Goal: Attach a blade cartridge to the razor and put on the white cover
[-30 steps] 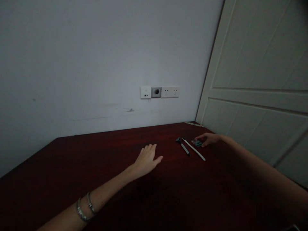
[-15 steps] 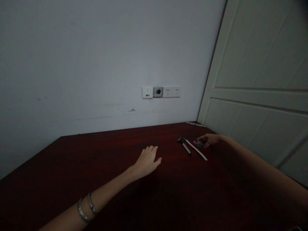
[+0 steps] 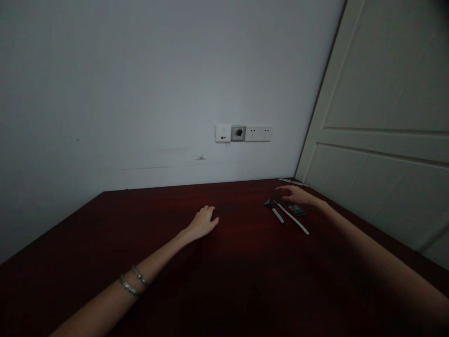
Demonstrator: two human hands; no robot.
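My left hand (image 3: 202,222) is low over the table or on it, palm down, thumb apart from the fingers, with nothing in it. Farther right, my right hand (image 3: 295,194) hovers with its index finger stretched out to the left, and no object shows in it. Just below that hand lies a small clear pack (image 3: 297,210) with bluish-green pieces inside. A long thin white stick (image 3: 292,217) lies slantwise beside the pack. Left of the stick is a razor (image 3: 278,215) with a grey handle and a dark head pointing toward the wall.
The dark red table (image 3: 157,290) meets a pale wall with a row of sockets (image 3: 258,134). A thin light strip (image 3: 293,181) lies in the back right corner. A white panelled door (image 3: 379,187) stands along the right side. Bracelets (image 3: 129,285) circle my left forearm.
My right hand has let go of the clear pack and moved up and left of it. My left hand has shifted a little left. The view has turned slightly left.
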